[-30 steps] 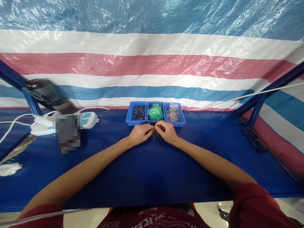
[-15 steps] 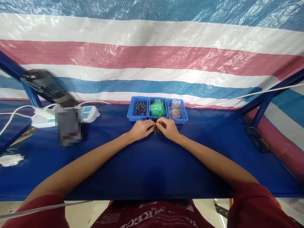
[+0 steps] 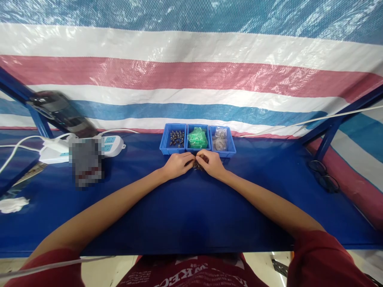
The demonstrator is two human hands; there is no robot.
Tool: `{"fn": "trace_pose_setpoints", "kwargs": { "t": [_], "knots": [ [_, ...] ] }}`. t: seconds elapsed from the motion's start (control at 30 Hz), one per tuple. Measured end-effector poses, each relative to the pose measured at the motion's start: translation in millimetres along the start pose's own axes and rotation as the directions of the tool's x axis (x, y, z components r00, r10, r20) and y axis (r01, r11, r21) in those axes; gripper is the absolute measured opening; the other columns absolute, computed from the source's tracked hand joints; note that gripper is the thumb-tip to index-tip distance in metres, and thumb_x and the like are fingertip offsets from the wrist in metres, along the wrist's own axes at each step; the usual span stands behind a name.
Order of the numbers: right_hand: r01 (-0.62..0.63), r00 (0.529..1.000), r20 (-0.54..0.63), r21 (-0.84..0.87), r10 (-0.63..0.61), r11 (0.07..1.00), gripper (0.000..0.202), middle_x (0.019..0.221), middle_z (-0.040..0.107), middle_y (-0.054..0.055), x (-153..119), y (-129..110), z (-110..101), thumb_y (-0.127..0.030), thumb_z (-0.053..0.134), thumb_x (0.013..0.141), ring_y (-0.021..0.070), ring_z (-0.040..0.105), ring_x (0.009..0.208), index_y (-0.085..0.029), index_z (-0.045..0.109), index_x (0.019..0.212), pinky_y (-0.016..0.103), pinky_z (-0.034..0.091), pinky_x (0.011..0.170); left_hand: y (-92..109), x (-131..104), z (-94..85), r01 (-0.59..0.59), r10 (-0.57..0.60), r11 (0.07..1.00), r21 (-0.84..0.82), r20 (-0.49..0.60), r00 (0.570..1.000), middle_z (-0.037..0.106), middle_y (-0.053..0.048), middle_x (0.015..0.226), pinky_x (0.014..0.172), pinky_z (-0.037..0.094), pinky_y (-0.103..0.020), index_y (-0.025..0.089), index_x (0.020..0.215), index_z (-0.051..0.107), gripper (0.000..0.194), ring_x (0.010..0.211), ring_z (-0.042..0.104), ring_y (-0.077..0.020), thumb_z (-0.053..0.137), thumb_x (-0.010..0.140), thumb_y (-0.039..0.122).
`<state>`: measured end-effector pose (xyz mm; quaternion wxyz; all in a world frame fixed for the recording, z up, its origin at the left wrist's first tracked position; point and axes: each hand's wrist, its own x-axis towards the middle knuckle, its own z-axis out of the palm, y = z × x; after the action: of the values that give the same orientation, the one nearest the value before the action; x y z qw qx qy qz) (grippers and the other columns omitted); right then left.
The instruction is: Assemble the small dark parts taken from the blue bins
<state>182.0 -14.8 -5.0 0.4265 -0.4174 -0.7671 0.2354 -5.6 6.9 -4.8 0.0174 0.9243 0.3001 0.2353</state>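
My left hand (image 3: 178, 164) and my right hand (image 3: 211, 162) meet at the fingertips just in front of three blue bins. Both have their fingers pinched together; whatever lies between them is too small to make out. Under and between the fingers is a small pile of brownish metal pieces (image 3: 197, 166), partly hidden by my right hand. The left bin (image 3: 163, 149) holds small dark metal parts (image 3: 177, 138). Green plastic bags (image 3: 198, 138) fill the middle bin. In the right bin (image 3: 233, 147) are clear bags (image 3: 220, 140) with greyish contents.
On the left of the blue table (image 3: 185, 215) are a white power strip (image 3: 115, 146), a blurred dark object (image 3: 87, 161), a dark bottle (image 3: 64, 113) and crumpled tissue (image 3: 14, 204). Black glasses (image 3: 323, 176) lie at the right. A striped sheet (image 3: 191, 75) hangs behind.
The camera view has shifted slightly, so the bins and sheet appear a little lower. My hands stay together over the pile, with barely any finger movement.
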Motion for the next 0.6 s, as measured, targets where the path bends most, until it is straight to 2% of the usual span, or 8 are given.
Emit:
{"fn": "trace_pose_setpoints", "kwargs": {
  "t": [0.6],
  "knots": [
    [0.006, 1.0, 0.004, 0.004, -0.006, 1.0, 0.011, 0.064, 0.057, -0.001, -0.3, 0.7, 0.6, -0.023, 0.05, 0.086, 0.0114, 0.052, 0.055, -0.017, 0.057, 0.079, 0.023, 0.04, 0.056, -1.0, -0.8, 0.9, -0.008, 0.008, 1.0, 0.004, -0.004, 1.0, 0.061, -0.001, 0.077, 0.057, 0.037, -0.022, 0.016, 0.083, 0.059, 0.021, 0.066, 0.056, -0.0109, 0.042, 0.091, 0.023]
  ]
}}
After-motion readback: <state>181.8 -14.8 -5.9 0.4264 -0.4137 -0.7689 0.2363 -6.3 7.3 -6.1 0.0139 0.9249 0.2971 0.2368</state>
